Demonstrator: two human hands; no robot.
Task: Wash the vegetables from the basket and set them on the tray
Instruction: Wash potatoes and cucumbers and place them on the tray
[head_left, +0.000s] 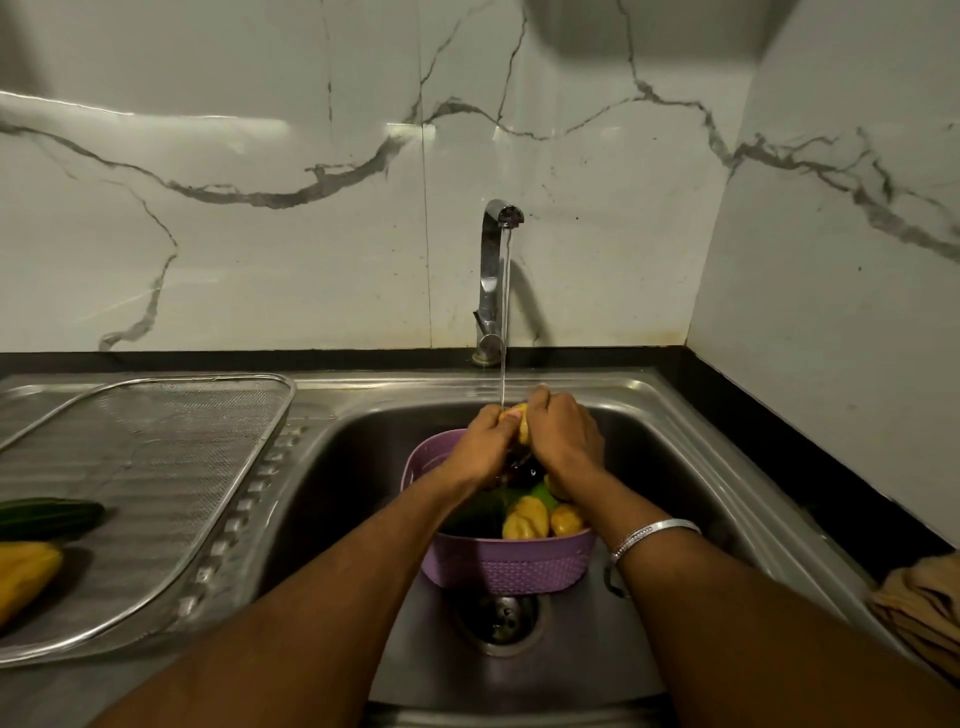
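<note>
A purple plastic basket (506, 566) stands in the steel sink (670, 457), holding yellow peppers (525, 518), a green vegetable (543, 491) and something dark. Above the basket, my left hand (480, 447) and my right hand (563, 431) together grip a yellow pepper (522, 423) under the water stream from the tap (496, 270). Most of that pepper is hidden by my fingers. On the left, a wire mesh tray (156, 467) lies on the drainboard with a dark green cucumber (49, 517) and a yellow pepper (23, 577) on it.
The sink drain (501, 618) lies just in front of the basket. A folded brownish cloth (919, 608) sits on the black counter at the right edge. A marble-patterned wall closes off the back and the right side.
</note>
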